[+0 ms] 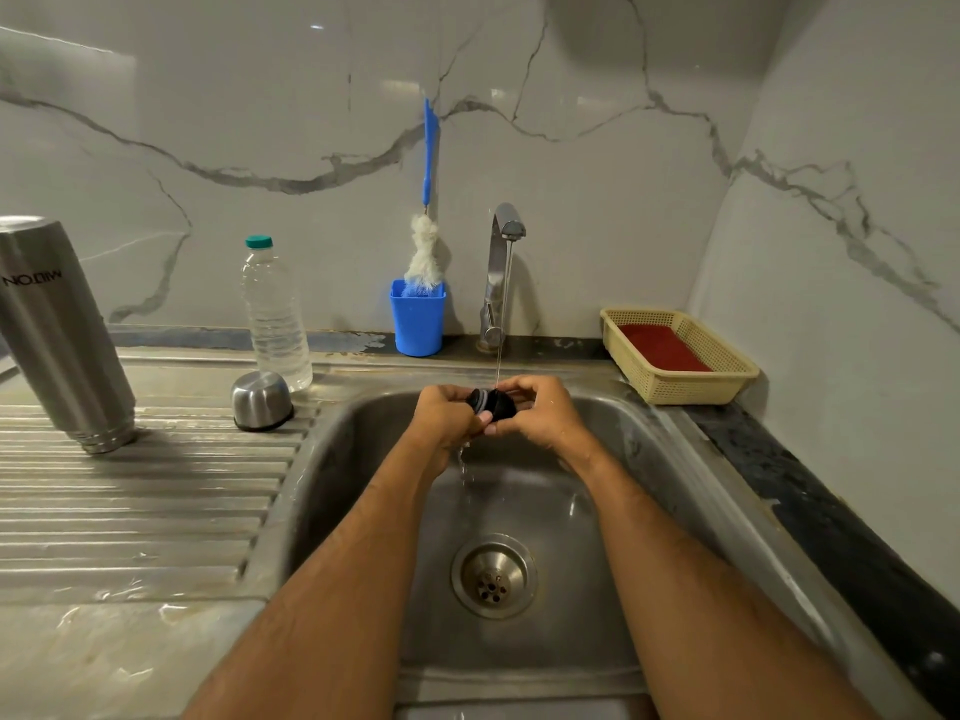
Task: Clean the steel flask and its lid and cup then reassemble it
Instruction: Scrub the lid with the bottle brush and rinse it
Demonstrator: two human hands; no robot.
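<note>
Rinsing the flask's lid under a thin stream, over the sink.

Sink (597, 641) basin lies open below the hands; the steel flask (62, 330) stands inverted on the drainboard, probably draining, with the cup (261, 400) upside down nearer the basin's edge. Left hand (447, 415) and right hand (540, 413) both curl round the black lid (493, 403), under the tap (501, 267), so runoff falls into the basin.

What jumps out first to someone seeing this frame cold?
Both hands, left hand and right hand, grip the black lid under the thin stream from the tap, over the sink. At far left on the drainboard the steel flask stands upside down, with its steel cup inverted nearer the basin.
</note>
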